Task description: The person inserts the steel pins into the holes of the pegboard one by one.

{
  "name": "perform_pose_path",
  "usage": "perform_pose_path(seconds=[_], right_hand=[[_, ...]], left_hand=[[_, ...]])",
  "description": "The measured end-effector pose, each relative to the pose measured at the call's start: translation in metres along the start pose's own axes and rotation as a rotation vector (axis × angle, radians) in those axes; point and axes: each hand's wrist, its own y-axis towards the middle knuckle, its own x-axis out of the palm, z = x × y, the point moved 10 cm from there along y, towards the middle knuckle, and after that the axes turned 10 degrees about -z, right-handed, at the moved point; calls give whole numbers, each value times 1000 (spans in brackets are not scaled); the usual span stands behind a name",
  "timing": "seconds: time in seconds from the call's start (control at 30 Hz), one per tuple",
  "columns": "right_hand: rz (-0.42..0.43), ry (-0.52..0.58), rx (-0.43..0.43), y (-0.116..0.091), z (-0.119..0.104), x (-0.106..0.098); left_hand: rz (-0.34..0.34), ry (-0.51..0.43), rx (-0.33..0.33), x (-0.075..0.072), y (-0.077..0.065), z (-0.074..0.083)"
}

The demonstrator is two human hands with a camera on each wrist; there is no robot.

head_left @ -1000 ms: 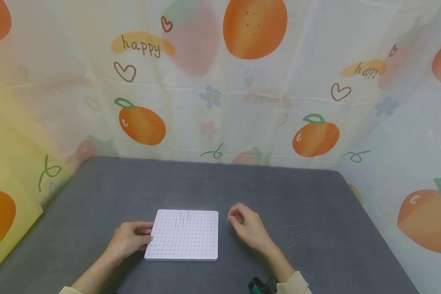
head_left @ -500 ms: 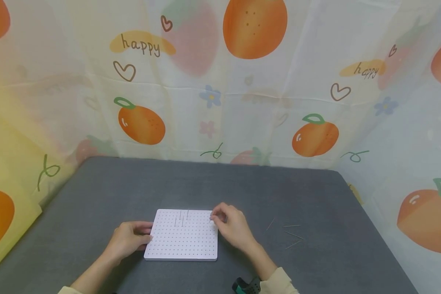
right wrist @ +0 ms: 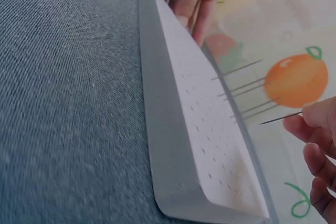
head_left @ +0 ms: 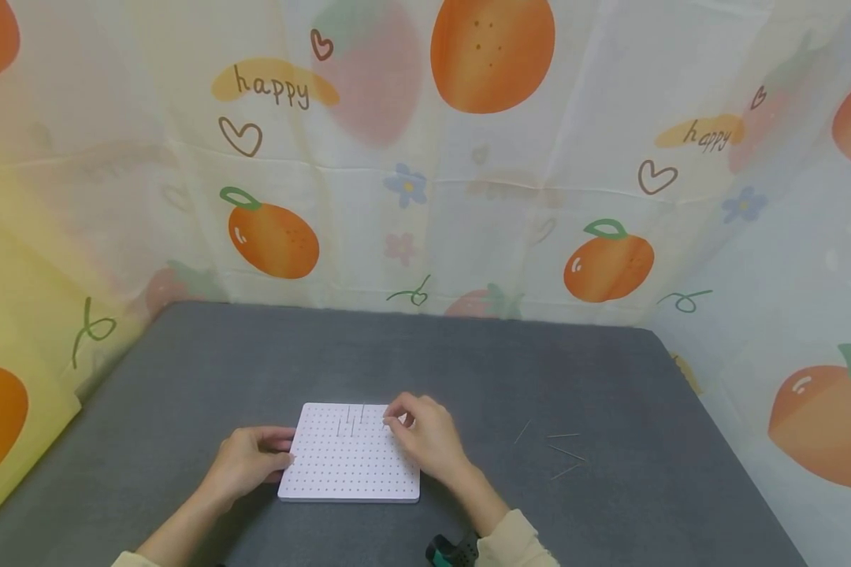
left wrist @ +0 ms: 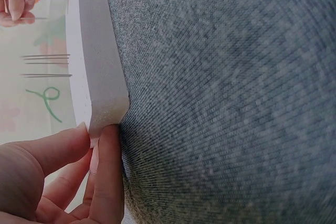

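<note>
A white pegboard (head_left: 347, 465) with rows of small holes lies flat on the table. Several thin metal pins (head_left: 352, 427) stand upright toward its far side. My left hand (head_left: 248, 465) pinches the board's left edge; the left wrist view shows the thumb (left wrist: 63, 148) and fingers (left wrist: 109, 177) gripping a corner. Over the board's far right part, my right hand (head_left: 429, 437) holds another thin metal pin (right wrist: 281, 118) between thumb and fingertips. In the right wrist view that pin's tip appears apart from the board, pointing toward it.
To the right on the dark grey table (head_left: 652, 441), several loose pins (head_left: 567, 453) lie scattered. A printed curtain (head_left: 425, 220) hangs behind the table and at its sides. A dark strap device (head_left: 452, 550) is on my right wrist.
My right hand has moved left with its pin, from beside the board to above its far right part. The left hand and the standing pins have stayed put.
</note>
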Motion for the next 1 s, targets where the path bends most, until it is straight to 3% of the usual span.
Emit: perform_pose_path(seconds=[1.0], right_hand=[[-78,-90,30,12,-5,31]], left_hand=[[5,-39,-3,1,2,-3]])
